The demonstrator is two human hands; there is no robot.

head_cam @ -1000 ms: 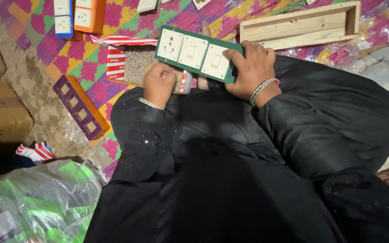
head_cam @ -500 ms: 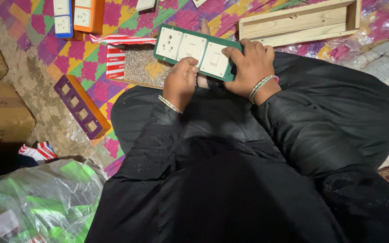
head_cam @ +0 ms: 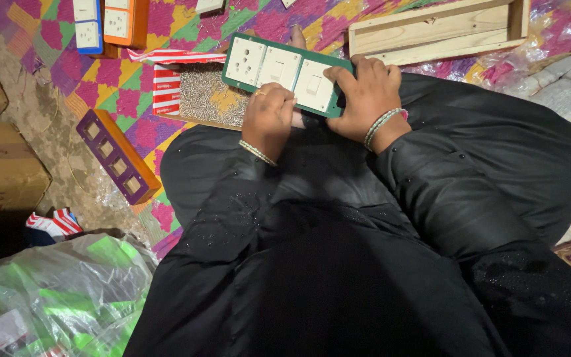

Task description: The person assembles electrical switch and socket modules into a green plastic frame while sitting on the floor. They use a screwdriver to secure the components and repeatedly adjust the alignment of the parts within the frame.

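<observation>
A green switch board [head_cam: 279,67] with a white socket and two white switches lies tilted across my lap's front edge. My right hand [head_cam: 365,96] grips its right end, thumb over the last switch. My left hand [head_cam: 269,119] rests closed against the board's lower edge near the middle switch; I cannot see whether it holds something small. Just beyond the board sits an open red-and-white box of small metal screws [head_cam: 203,96].
A purple frame with square holes [head_cam: 117,155] lies at left. Blue and orange switch boards [head_cam: 104,23] sit at the top left, a wooden tray [head_cam: 431,30] at the top right. Cardboard boxes [head_cam: 1,168] and a plastic bag of green parts [head_cam: 54,297] fill the left side.
My left hand has moved right and up, from beside the screw box to the board's lower edge. The right hand keeps its grip on the board.
</observation>
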